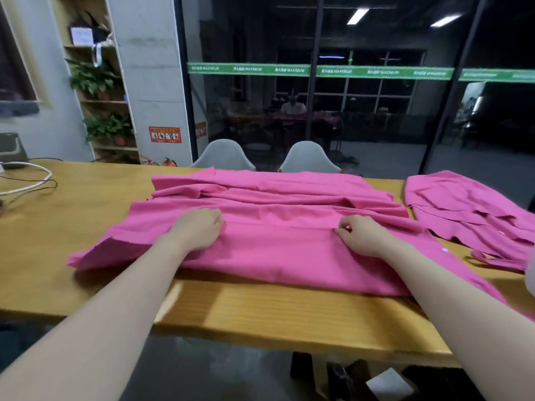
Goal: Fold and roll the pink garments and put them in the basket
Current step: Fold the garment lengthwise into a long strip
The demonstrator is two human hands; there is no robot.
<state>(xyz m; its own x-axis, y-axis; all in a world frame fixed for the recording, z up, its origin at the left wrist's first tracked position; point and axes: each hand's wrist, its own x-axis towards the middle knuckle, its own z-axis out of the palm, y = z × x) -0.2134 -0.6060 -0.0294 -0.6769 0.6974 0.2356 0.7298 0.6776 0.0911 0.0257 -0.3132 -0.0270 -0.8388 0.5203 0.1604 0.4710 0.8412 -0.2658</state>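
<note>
My left hand point(199, 230) and right hand point(362, 235) pinch the pink garment point(275, 250) fold, fingers curled; uneven pull could skew it.

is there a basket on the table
No, the wooden table carries only two pink garments and some cables.
</note>
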